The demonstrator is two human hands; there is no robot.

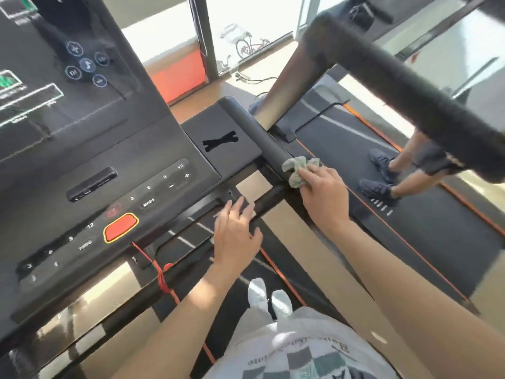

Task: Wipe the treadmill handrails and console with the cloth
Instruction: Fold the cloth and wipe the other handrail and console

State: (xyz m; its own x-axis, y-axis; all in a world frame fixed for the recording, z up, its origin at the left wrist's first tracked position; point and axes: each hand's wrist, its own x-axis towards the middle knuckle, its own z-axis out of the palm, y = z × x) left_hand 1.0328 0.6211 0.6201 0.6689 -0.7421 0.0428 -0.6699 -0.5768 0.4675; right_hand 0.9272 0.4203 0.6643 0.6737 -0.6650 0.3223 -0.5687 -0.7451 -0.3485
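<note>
R hand (323,195) grips crumpled grey-green cloth (297,170) against end of black padded handrail (259,138); L hand (236,233), fingers straight, rests on thin black crossbar (270,199).

Pretty clearly a gym. There's a treadmill console (109,173) with numbered buttons and a big red button (121,227), plus a second treadmill (426,228) right beside it with somebody's legs (407,154) in dark sneakers on the belt. Big bright windows (259,12) up front, with a bicycle (250,46) visible through them.
</note>
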